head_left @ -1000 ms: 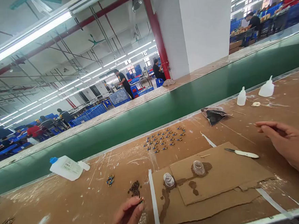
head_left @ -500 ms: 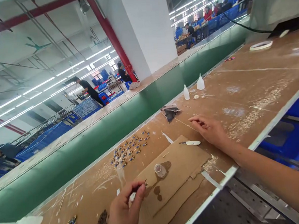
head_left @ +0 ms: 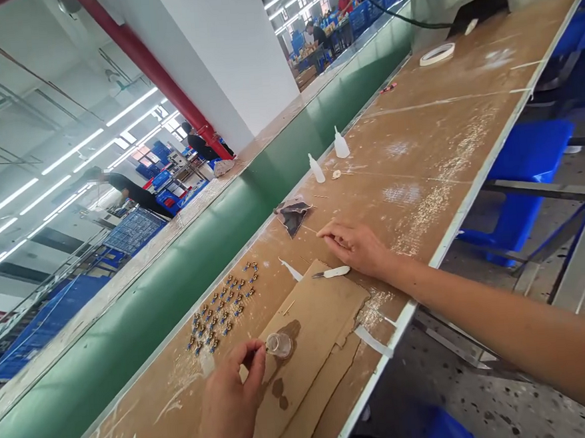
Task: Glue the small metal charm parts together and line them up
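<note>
My left hand (head_left: 234,390) is closed in a pinch beside a small clear cup (head_left: 280,344), on something too small to make out. The cup stands on a brown cardboard sheet (head_left: 324,317) with dark wet stains round it. My right hand (head_left: 354,247) is closed too, its fingertips at the end of a thin stick (head_left: 309,230) over the bench. Just below that hand lies a white-handled knife (head_left: 335,271) on the cardboard's edge. Several small blue and gold pieces (head_left: 223,307) are spread out left of the cardboard.
Two white squeeze bottles (head_left: 341,145) (head_left: 316,169) and a dark scrap of sandpaper-like sheet (head_left: 293,217) lie farther up the bench. A tape roll (head_left: 437,54) is at the far end. A green channel (head_left: 176,280) runs along the left. People work in the background.
The view has turned right, shifting the scene leftward. My left hand has come up close to the clear cup. My right hand stays near the knife, and the thin stick now shows at its fingertips.
</note>
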